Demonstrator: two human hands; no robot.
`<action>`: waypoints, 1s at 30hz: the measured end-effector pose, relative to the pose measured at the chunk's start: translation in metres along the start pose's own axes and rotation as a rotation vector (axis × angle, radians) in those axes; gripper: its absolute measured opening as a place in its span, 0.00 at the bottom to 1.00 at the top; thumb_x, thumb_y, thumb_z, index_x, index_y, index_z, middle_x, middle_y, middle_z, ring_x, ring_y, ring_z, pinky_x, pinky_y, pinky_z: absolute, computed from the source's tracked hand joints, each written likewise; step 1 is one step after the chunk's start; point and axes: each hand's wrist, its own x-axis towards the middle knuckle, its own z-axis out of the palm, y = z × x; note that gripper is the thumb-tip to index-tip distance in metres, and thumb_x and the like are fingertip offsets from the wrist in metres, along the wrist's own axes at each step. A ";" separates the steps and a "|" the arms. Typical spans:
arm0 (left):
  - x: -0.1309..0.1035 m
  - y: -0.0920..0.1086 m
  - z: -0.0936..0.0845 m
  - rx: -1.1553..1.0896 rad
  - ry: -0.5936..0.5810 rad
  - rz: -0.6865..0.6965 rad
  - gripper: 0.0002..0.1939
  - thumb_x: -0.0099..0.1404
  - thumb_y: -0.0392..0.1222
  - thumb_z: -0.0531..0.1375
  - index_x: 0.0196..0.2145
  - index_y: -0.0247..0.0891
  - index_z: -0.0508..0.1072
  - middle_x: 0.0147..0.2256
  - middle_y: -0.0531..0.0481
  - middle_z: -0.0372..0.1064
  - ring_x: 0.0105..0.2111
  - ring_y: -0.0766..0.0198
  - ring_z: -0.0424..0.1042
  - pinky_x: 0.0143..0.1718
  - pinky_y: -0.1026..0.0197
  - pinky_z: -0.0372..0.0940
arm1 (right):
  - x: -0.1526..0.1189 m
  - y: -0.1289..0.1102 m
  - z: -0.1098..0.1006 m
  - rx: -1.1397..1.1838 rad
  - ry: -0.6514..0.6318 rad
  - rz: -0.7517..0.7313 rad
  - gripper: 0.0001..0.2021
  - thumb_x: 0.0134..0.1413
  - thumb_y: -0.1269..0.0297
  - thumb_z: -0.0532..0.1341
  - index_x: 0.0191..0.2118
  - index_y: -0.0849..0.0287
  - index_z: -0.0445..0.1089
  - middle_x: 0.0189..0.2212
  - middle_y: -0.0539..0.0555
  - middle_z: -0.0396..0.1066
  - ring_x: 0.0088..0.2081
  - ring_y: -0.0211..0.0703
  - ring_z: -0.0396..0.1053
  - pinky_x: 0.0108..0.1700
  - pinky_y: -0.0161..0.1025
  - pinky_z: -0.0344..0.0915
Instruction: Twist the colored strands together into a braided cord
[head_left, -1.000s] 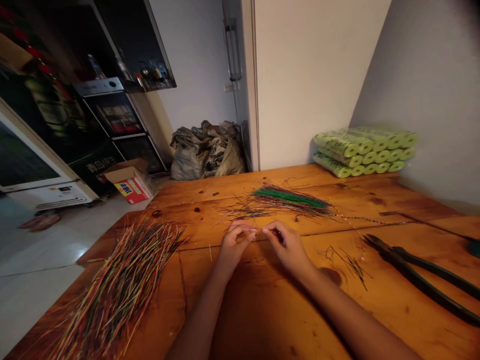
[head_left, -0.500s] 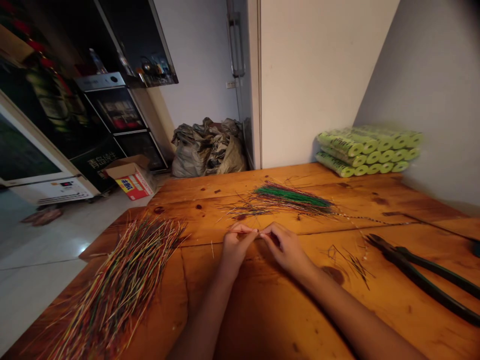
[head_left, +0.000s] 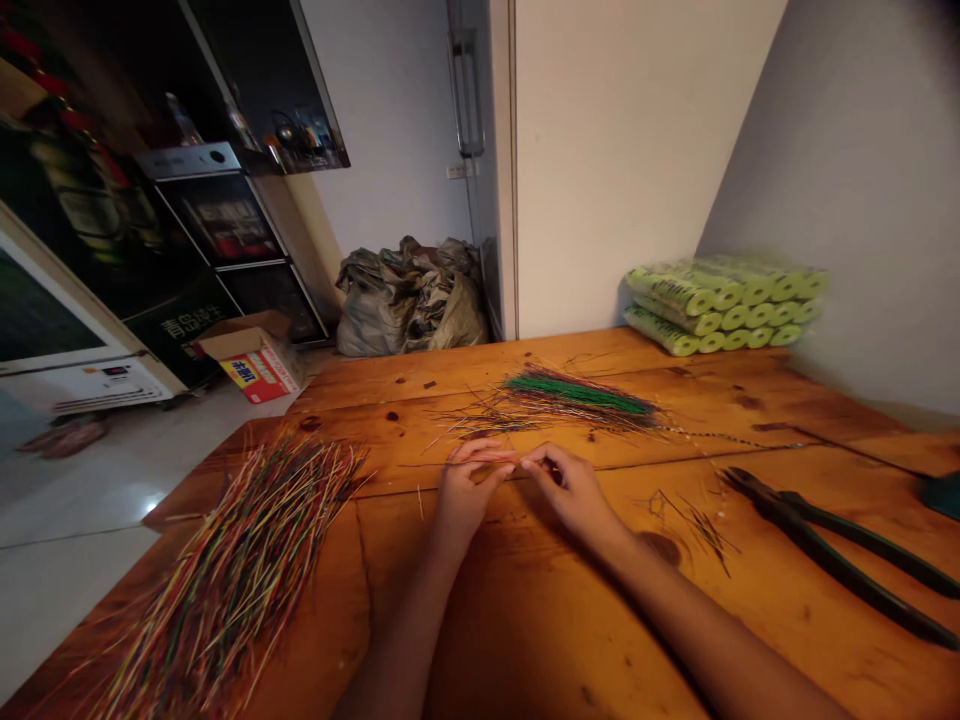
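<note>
Red, or close to it, a thin strand (head_left: 424, 465) lies across the fingers of the person's left hand (head_left: 471, 482), over the table (head_left: 510, 610), with one end poking out toward 9 o'clock, the clock being centred on the hands and 12 pointing straight away from the person. That hand grasps the strand between thumb and fingers; a thing so fine seems to call for fingertips rather than a fist. The right hand (head_left: 564, 482) has thumb and forefinger drawn together just beside the strand's 3 o'clock end; the tip is too small to tell whether it is gripped. Holding the hands so near each other probably keeps the strand from bending or slipping.

At 8 o'clock the big pile (head_left: 232, 570) of mixed strands lies roughly lengthwise, beside the left forearm, perhaps so that single ones come away easily. At 1 o'clock a neater bundle (head_left: 589, 393), green along its top, lies beyond the fingers, likely to be out of the way of the forearms. Scraps (head_left: 709, 535) lie loose between 3 and 4 o'clock. Beyond them sit the pliers (head_left: 787, 518), head toward the hands and handles toward 4 o'clock, which would suit a right-hand grab. Green rolls (head_left: 720, 310) are stacked by the wall at 2 o'clock.
</note>
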 end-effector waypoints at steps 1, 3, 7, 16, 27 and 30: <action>0.000 0.000 0.000 0.044 0.007 0.013 0.06 0.53 0.40 0.62 0.31 0.42 0.77 0.35 0.47 0.73 0.39 0.58 0.69 0.45 0.52 0.61 | 0.000 -0.001 0.000 -0.008 0.000 -0.011 0.08 0.53 0.62 0.54 0.27 0.57 0.66 0.21 0.49 0.66 0.24 0.38 0.61 0.27 0.35 0.57; -0.001 0.001 -0.001 0.098 0.018 0.027 0.05 0.53 0.40 0.62 0.29 0.42 0.77 0.34 0.48 0.72 0.38 0.59 0.68 0.43 0.52 0.62 | -0.001 -0.002 0.000 -0.014 -0.010 -0.029 0.08 0.54 0.62 0.53 0.28 0.57 0.67 0.22 0.50 0.67 0.24 0.39 0.62 0.28 0.35 0.58; 0.000 0.002 0.001 0.048 -0.036 0.022 0.04 0.55 0.40 0.60 0.26 0.40 0.75 0.28 0.49 0.71 0.33 0.61 0.69 0.38 0.56 0.63 | -0.002 -0.005 0.000 -0.021 -0.016 -0.070 0.08 0.54 0.63 0.54 0.28 0.57 0.67 0.24 0.52 0.68 0.27 0.40 0.63 0.31 0.37 0.59; -0.001 0.014 -0.002 0.233 -0.025 0.107 0.06 0.57 0.40 0.59 0.25 0.40 0.73 0.27 0.51 0.69 0.33 0.62 0.67 0.37 0.58 0.59 | 0.005 0.007 -0.001 0.519 -0.143 0.278 0.17 0.52 0.53 0.54 0.22 0.60 0.67 0.16 0.46 0.57 0.19 0.34 0.54 0.23 0.33 0.49; -0.002 0.018 -0.004 0.317 -0.049 0.140 0.06 0.57 0.41 0.59 0.25 0.40 0.73 0.27 0.51 0.70 0.33 0.61 0.65 0.36 0.59 0.57 | 0.004 0.008 -0.004 0.676 -0.247 0.397 0.09 0.42 0.60 0.64 0.27 0.61 0.68 0.21 0.46 0.63 0.21 0.30 0.53 0.23 0.31 0.48; -0.003 0.017 -0.003 0.320 -0.054 0.114 0.06 0.57 0.41 0.59 0.24 0.40 0.72 0.27 0.51 0.69 0.33 0.61 0.64 0.36 0.59 0.57 | 0.005 0.013 -0.003 0.455 -0.215 0.273 0.10 0.42 0.59 0.63 0.27 0.61 0.68 0.20 0.46 0.63 0.22 0.33 0.56 0.25 0.32 0.51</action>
